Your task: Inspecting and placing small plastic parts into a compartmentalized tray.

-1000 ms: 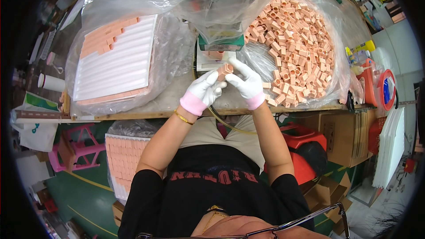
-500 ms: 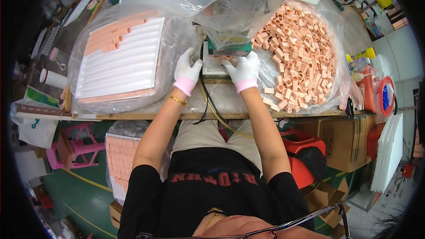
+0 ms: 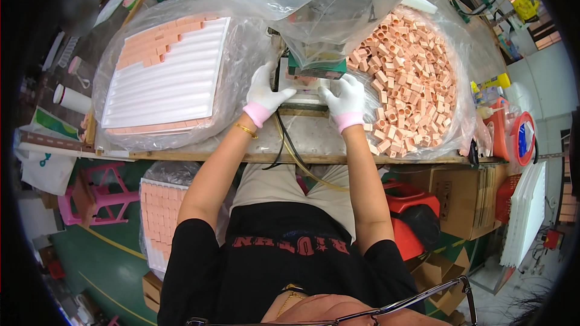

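My left hand [image 3: 264,93], in a white glove with a pink cuff, lies at the left side of a small bench machine's pale base plate [image 3: 303,98]. Its thumb stretches over the plate, apart from the fingers. On the right side of that plate is my right hand [image 3: 345,101], gloved alike, thumb and fingers apart. I see nothing held in either hand. Above the plate sits the machine's green block [image 3: 317,71], partly under clear plastic sheeting [image 3: 320,30]. What lies beneath the block is too shadowed to make out.
To the right lies a heap of small peach-coloured hollow blocks [image 3: 417,84] on plastic. A white ridged tray [image 3: 166,87], partly filled with peach pieces, lies left. Dark cables [image 3: 289,142] hang over the table's front edge [image 3: 229,158]. A red stool [image 3: 411,205] stands below right.
Both hands have shifted slightly to the right in the picture and my left thumb now reaches farther over the plate. The view has shifted a little.
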Demonstrator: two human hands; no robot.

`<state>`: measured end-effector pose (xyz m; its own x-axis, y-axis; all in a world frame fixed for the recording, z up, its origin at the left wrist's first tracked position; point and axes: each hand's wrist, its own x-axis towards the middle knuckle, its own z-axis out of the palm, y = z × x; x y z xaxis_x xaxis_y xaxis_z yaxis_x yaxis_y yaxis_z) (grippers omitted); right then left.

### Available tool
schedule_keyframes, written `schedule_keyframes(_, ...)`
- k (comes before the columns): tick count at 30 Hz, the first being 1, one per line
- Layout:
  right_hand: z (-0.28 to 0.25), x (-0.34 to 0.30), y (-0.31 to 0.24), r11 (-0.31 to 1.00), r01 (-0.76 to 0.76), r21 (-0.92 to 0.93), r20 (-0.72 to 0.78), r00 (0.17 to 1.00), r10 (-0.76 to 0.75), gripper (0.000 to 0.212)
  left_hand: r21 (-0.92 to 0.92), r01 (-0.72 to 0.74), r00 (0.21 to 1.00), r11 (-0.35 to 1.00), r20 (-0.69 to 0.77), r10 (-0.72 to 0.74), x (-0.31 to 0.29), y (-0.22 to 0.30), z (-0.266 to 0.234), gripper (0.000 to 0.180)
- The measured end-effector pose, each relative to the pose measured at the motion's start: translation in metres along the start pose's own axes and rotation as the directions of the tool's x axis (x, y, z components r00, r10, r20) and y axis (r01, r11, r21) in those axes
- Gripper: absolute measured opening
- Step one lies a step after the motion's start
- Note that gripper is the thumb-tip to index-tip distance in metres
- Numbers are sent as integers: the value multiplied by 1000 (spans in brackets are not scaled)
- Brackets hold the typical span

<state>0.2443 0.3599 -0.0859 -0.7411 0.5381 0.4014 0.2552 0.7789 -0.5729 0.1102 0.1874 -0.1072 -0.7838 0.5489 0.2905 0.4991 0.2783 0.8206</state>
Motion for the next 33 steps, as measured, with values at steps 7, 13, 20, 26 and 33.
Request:
schedule_keyframes(7, 1, 7, -21, 999, -41, -25, 57, 997, 43, 23, 93, -117, 990, 989, 84, 109, 28, 6, 3, 83)
schedule_keyframes(13, 18, 10, -2, 999, 30, 27, -23, 999, -30, 24, -118, -115, 964, 986, 226, 140, 29, 32, 13, 79)
schedule_keyframes(20, 14, -10, -13, 980, 70, 187, -87, 995, -54, 20, -433, 36, 944, 901, 312, 112, 18, -8, 38, 66)
schedule_keyframes(26, 4, -26, -44, 910, -29, 413, 42, 999, 13, 21, -338, -54, 983, 940, 148, 110, -18, 40, -5, 44)
schedule_keyframes(33, -30, -54, -79, 860, -96, 501, 328, 941, -86, 23, -919, 209, 977, 335, 180, -118, -91, 45, -30, 47)
